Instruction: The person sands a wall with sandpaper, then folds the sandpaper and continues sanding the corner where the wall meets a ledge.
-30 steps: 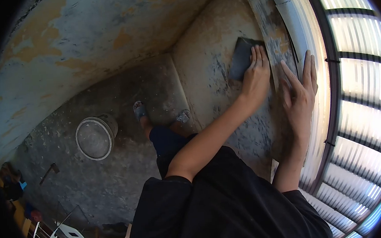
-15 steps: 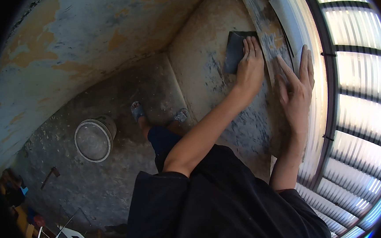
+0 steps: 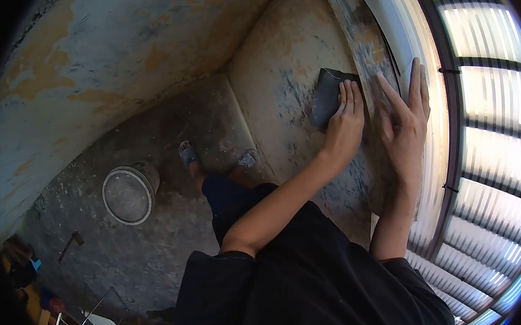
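Pressing dark sheet [image 3: 327,96] against scuffed wall [image 3: 293,115] with left hand [image 3: 344,126], just beside weathered ledge [image 3: 372,43]. Holding by one side only: fingers together on top, thumb out of sight, so can't tell whether pinched or merely pinned. Rest of sheet uncovered; could curl, fold or tear there from uneven pressure or a snag on rough patches. Could also scrape knuckles on ledge edge with too wide a sweep. Spreading right hand [image 3: 408,131] wide, nothing held, over ledge and pale strip [image 3: 387,24], near slatted panels [image 3: 482,95]. Possible slip or splinter from leaning hard on worn surface; dark gap along strip, so possible shifting or cracking under load. Standing in sandals [image 3: 190,156] on floor [image 3: 176,253], with bucket [image 3: 153,177] off to the left; possible stumble from an unwatched sidestep.
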The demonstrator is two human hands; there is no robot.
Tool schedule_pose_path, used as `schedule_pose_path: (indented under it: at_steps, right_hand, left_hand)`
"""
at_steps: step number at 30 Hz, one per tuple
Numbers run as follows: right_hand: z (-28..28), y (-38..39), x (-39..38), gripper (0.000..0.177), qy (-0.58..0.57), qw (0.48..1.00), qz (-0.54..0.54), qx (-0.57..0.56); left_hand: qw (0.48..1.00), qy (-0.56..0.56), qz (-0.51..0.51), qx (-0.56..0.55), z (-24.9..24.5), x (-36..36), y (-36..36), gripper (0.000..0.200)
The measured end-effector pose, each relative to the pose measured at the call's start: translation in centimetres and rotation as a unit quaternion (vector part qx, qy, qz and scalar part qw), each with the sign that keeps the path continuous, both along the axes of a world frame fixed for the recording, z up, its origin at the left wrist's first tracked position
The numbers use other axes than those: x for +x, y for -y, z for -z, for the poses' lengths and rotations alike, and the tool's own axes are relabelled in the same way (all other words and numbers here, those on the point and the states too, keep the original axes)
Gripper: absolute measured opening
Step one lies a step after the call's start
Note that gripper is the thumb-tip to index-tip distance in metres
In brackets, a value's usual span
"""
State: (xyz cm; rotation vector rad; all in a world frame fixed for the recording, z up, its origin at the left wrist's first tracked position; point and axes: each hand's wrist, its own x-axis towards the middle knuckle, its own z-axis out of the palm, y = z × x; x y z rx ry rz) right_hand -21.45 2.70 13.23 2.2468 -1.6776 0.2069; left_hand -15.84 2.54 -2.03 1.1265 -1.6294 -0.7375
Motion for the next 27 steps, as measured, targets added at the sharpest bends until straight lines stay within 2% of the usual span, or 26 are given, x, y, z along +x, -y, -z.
schedule_pose_path:
  at_steps: [2,5,9,11,14,17,23,27]
  right_hand:
    - [-0.1,-0.3,-0.2,0.046,-0.006,1.0,0.002,0.009]
    - [0.1,-0.1,-0.2,0.046,0.006,1.0,-0.004,0.0]
    - [-0.1,0.0,0.0,0.043,0.002,1.0,-0.006,-0.005]
    - [-0.1,-0.2,0.0,0.042,-0.006,1.0,0.001,0.002]
    - [0.1,0.0,0.0,0.039,-0.013,1.0,-0.004,0.003]
    - [0.1,-0.4,-0.2,0.038,-0.013,1.0,-0.007,-0.011]
    - [-0.1,-0.1,0.3,0.034,0.001,1.0,-0.007,-0.004]
    - [-0.1,-0.2,0.2,0.033,-0.002,1.0,0.003,0.008]
  left_hand:
    - [1.0,-0.003,-0.001,0.022,-0.2,-0.1,0.8,0.068]
    - [1.0,-0.01,-0.019,-0.003,0.2,2.0,5.8,0.066]
    - [1.0,-0.013,-0.017,-0.01,-0.1,0.9,2.7,0.066]
    - [0.995,-0.093,-0.002,0.018,-0.4,0.0,0.0,0.071]
    - [0.999,-0.038,0.006,0.034,-0.5,0.4,2.3,0.069]
    - [0.999,-0.047,-0.024,-0.003,0.7,1.8,7.2,0.074]
    - [0.999,-0.034,0.025,0.006,0.0,0.1,-0.2,0.067]
    - [0.999,-0.042,0.015,0.011,-0.3,0.9,2.7,0.068]
